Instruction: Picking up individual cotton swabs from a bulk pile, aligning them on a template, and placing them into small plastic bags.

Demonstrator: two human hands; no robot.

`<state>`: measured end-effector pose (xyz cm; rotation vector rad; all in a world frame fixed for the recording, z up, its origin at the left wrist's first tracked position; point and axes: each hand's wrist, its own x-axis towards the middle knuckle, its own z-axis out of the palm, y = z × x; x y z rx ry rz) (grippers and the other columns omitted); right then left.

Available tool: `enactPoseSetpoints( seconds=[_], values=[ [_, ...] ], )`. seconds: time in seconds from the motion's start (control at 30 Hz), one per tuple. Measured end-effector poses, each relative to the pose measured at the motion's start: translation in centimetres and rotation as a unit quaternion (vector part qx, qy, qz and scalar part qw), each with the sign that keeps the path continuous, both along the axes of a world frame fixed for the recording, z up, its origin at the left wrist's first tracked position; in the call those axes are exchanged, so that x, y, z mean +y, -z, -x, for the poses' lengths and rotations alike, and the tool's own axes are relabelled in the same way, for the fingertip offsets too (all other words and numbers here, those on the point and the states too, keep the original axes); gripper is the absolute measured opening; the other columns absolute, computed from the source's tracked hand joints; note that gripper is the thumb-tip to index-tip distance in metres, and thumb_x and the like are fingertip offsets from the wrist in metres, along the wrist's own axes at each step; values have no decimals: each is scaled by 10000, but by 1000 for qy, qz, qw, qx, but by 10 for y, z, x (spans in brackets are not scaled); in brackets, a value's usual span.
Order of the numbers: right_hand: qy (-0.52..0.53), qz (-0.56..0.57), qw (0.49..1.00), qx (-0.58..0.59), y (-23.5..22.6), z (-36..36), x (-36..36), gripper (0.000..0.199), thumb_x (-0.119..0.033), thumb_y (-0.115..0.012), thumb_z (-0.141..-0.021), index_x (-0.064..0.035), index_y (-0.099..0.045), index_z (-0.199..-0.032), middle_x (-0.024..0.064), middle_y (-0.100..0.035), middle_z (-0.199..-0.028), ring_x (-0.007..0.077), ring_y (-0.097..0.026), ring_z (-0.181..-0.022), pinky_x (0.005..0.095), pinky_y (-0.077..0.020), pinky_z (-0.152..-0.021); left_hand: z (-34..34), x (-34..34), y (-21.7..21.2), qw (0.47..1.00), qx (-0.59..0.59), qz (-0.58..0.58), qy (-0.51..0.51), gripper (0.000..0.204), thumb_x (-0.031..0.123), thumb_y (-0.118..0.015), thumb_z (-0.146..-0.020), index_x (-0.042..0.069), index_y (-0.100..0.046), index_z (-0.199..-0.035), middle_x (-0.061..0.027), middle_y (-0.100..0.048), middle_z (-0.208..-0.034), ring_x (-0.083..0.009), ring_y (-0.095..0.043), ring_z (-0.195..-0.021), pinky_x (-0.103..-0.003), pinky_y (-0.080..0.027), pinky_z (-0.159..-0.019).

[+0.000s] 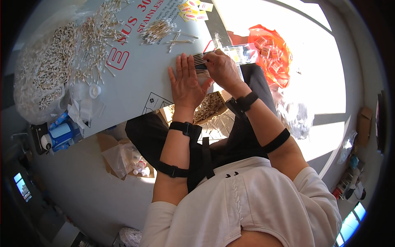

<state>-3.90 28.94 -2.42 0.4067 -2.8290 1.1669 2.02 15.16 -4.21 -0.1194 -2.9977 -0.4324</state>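
Note:
My left hand (186,82) lies flat near the table's front edge, its fingers stretched out and the thumb toward my right hand. My right hand (224,70) is closed with its fingertips pinched over a dark flat piece (198,59); what they grip is hidden. A row of cotton swabs (198,72) lies side by side at that dark piece, between my hands. Beyond the right hand, a clear plastic bag (250,52) with white swab tips showing reaches past the table's right edge. A loose pile of cotton swabs (158,31) lies farther back.
A large clear bag of swabs (53,61) and scattered swabs (96,45) occupy the table's left. Yellow-and-white packets (193,10) lie at the back. A red bag of small packs (269,53) stands right. Below the edge, a cardboard box (209,108) holds swab sticks.

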Motion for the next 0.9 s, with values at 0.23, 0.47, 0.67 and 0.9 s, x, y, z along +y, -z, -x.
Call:
enactPoseSetpoints(
  seconds=[0.23, 0.47, 0.67, 0.9],
  values=[
    [-16, -7, 1000, -18, -2, 0, 1, 140, -110, -642, -833, -57, -691, -952, 146, -641, -887, 356, -648, -813, 421, -520, -726, -1, 0, -2, 1000, -9, -3, -1, 961, 548, -625, -835, 31, -194, -1521, -168, -232, -1578, -322, -158, -1482, -554, -97, -1174],
    [-28, -14, 999, -23, -6, 8, -1, 197, -93, -615, -804, -63, -689, -984, 166, -635, -903, 362, -649, -807, 439, -523, -736, -1, 1, -1, 1000, 20, -7, 0, 955, 592, -599, -840, 21, -225, -1508, -187, -273, -1556, -327, -190, -1473, -574, -118, -1164],
    [-32, -18, 999, -18, -5, 9, -1, 180, -89, -582, -811, -71, -688, -956, 180, -632, -907, 378, -649, -798, 460, -525, -739, -1, 1, 1, 1000, 20, -10, 0, 959, 605, -587, -841, 19, -226, -1508, -190, -274, -1555, -329, -192, -1472, -578, -119, -1162],
    [-31, -17, 999, -15, -3, 11, -4, 111, -155, -618, -849, -72, -689, -870, 152, -633, -858, 368, -651, -795, 456, -525, -711, 0, 1, -1, 1000, -1, 5, -6, 968, 613, -581, -841, 33, -210, -1520, -168, -235, -1577, -311, -164, -1483, -553, -101, -1172]
  ],
)
